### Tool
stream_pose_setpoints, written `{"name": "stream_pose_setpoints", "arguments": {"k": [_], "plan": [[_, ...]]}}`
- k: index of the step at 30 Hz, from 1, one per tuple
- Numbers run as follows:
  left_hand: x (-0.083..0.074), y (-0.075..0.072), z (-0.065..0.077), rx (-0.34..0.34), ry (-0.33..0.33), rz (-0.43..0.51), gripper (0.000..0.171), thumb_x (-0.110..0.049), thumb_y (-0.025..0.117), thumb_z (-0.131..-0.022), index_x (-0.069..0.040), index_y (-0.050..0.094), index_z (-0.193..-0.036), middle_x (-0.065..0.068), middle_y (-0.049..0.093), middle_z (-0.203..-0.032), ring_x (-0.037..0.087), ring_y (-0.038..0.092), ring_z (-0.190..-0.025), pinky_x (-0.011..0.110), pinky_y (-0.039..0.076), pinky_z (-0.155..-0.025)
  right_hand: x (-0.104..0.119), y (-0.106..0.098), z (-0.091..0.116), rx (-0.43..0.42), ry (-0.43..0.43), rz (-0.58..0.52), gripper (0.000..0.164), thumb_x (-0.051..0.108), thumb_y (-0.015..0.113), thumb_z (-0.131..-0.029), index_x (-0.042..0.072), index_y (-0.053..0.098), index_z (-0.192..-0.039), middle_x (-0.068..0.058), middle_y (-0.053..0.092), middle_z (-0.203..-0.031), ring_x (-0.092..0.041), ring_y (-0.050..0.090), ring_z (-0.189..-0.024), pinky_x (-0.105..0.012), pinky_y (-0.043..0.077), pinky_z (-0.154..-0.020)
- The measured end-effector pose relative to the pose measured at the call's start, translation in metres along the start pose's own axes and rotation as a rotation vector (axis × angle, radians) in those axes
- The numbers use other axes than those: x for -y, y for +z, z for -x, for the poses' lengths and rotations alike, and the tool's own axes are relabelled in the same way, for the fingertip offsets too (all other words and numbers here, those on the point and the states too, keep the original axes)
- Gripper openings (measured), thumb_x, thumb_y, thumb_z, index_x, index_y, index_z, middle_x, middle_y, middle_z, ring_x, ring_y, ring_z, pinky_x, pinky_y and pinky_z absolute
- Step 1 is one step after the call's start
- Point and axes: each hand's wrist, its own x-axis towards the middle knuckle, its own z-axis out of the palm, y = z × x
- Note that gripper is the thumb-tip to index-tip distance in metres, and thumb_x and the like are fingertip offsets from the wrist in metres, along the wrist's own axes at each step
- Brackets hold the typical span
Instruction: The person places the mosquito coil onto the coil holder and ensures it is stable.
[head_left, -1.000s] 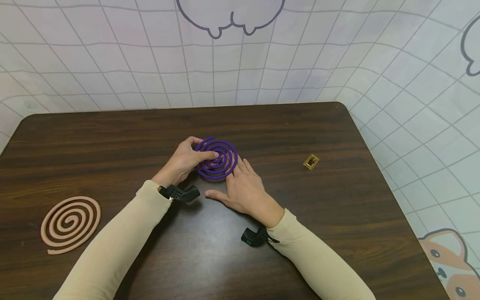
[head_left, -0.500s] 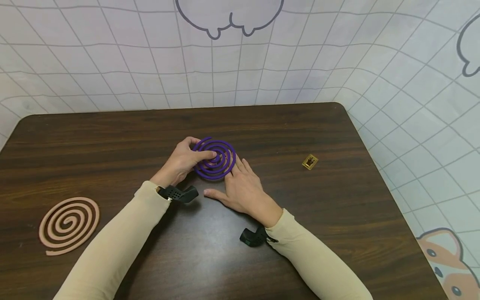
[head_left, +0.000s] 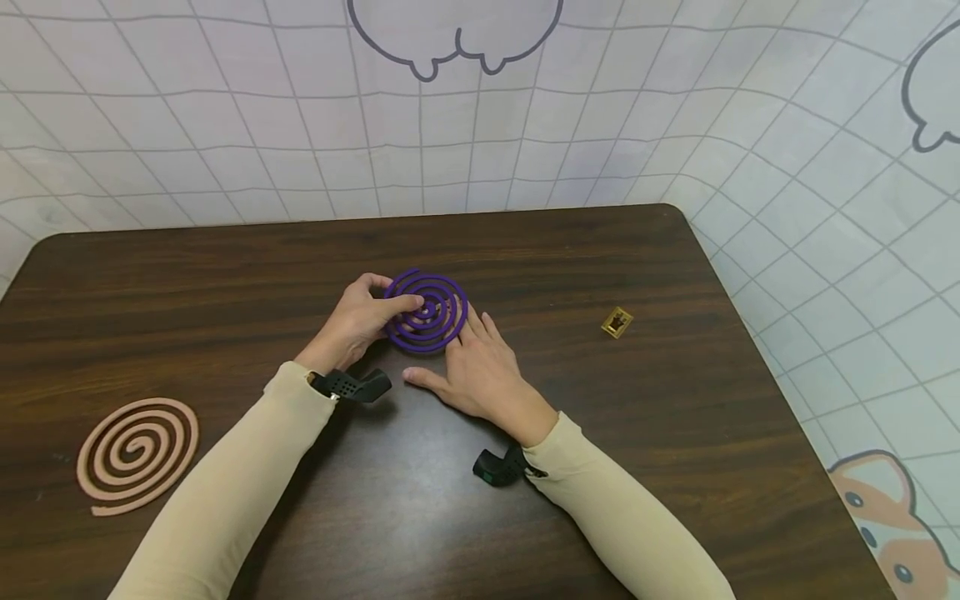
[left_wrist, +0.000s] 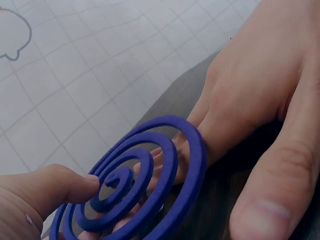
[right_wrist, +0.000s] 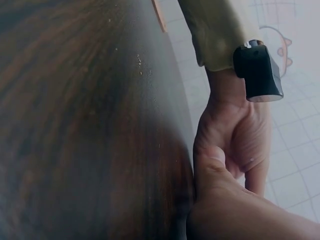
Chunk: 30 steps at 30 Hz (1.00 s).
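Observation:
My left hand (head_left: 348,323) pinches a purple mosquito coil (head_left: 464,310) above the table's middle. Its thumb presses near the coil's centre, the other fingers lying beneath. The coil appears tilted in the left wrist view, where its rings (left_wrist: 197,160) stay unbroken. My right hand (head_left: 486,373) is at the coil's right, fingers straight and thumb spread; its fingertips pass behind the rings, and whether they touch the coil is unclear. In the right wrist view the coil is not seen, only the left hand (right_wrist: 232,132) and part of the right hand (right_wrist: 235,212).
On the dark wooden table (head_left: 225,283), a beige mosquito coil (head_left: 82,462) lies flat at the left, beside my left sleeve. A small gold square piece (head_left: 617,322) lies to the right. A white gridded curtain (head_left: 300,125) hangs behind the table's far edge.
The purple coil and both hands shift very slightly up and left in the view, partly with the camera's own drift. The left hand's pinch stays the same. The beige coil and gold piece stay put.

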Motion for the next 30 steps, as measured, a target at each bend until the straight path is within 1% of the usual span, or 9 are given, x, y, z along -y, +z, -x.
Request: {"name": "stream_pose_setpoints", "arguments": {"k": [4, 8, 11, 16, 21, 25, 30], "plan": [[0.000, -0.005, 0.001, 0.002, -0.008, -0.001, 0.070, -0.031, 0.074, -0.096, -0.003, 0.034, -0.147, 0.015, 0.063, -0.131, 0.007, 0.072, -0.094, 0.019, 0.062, -0.083, 0.001, 0.000, -0.002, 0.003, 0.007, -0.006, 0.106, 0.082, 0.040, -0.095, 0.007, 0.014, -0.166, -0.013, 0.007, -0.176, -0.029, 0.008, -0.165, -0.050, 0.015, -0.135], [0.001, -0.010, 0.003, 0.007, -0.011, -0.014, 0.071, -0.032, 0.072, -0.098, -0.002, 0.033, -0.149, 0.016, 0.062, -0.134, 0.008, 0.071, -0.096, 0.020, 0.061, -0.085, 0.002, 0.000, -0.005, 0.006, 0.015, -0.027, 0.105, 0.081, 0.038, -0.095, 0.011, 0.006, -0.167, -0.012, 0.005, -0.176, -0.028, 0.006, -0.165, -0.050, 0.014, -0.135], [0.001, -0.012, 0.004, 0.014, -0.016, -0.016, 0.072, -0.033, 0.070, -0.099, -0.002, 0.033, -0.151, 0.016, 0.061, -0.135, 0.008, 0.071, -0.097, 0.021, 0.062, -0.086, 0.002, 0.000, -0.006, 0.002, 0.020, -0.025, 0.105, 0.082, 0.037, -0.095, 0.011, 0.006, -0.167, -0.012, 0.005, -0.176, -0.028, 0.007, -0.165, -0.050, 0.014, -0.135], [0.001, -0.016, 0.006, 0.006, -0.032, -0.012, 0.064, -0.032, 0.067, -0.101, 0.000, 0.036, -0.147, 0.016, 0.063, -0.130, 0.007, 0.073, -0.091, 0.022, 0.063, -0.086, 0.001, 0.001, -0.008, -0.006, 0.026, -0.032, 0.105, 0.082, 0.038, -0.096, 0.010, 0.008, -0.167, -0.013, 0.006, -0.176, -0.028, 0.007, -0.165, -0.051, 0.014, -0.135], [0.000, -0.022, 0.012, -0.003, -0.037, -0.044, 0.056, -0.031, 0.066, -0.102, 0.002, 0.044, -0.141, 0.014, 0.063, -0.122, 0.008, 0.071, -0.088, 0.022, 0.063, -0.085, 0.000, 0.001, -0.008, 0.010, 0.030, -0.033, 0.105, 0.082, 0.037, -0.096, 0.010, 0.009, -0.167, -0.011, 0.005, -0.176, -0.027, 0.006, -0.165, -0.053, 0.011, -0.135], [0.000, -0.027, 0.016, -0.003, -0.029, -0.067, 0.051, -0.030, 0.065, -0.102, 0.003, 0.047, -0.137, 0.014, 0.062, -0.122, 0.009, 0.072, -0.088, 0.025, 0.063, -0.087, 0.000, 0.001, -0.008, 0.014, 0.031, -0.038, 0.105, 0.081, 0.037, -0.096, 0.009, 0.009, -0.166, -0.012, 0.004, -0.176, -0.027, 0.005, -0.165, -0.053, 0.010, -0.135], [0.002, -0.035, 0.021, 0.003, -0.010, -0.052, 0.047, -0.026, 0.065, -0.103, 0.005, 0.049, -0.135, 0.017, 0.066, -0.118, 0.008, 0.075, -0.085, 0.025, 0.064, -0.086, 0.000, 0.002, -0.008, 0.010, 0.030, -0.054, 0.103, 0.081, 0.037, -0.097, 0.012, 0.005, -0.167, -0.011, 0.001, -0.176, -0.027, 0.003, -0.165, -0.053, 0.010, -0.135]]}}
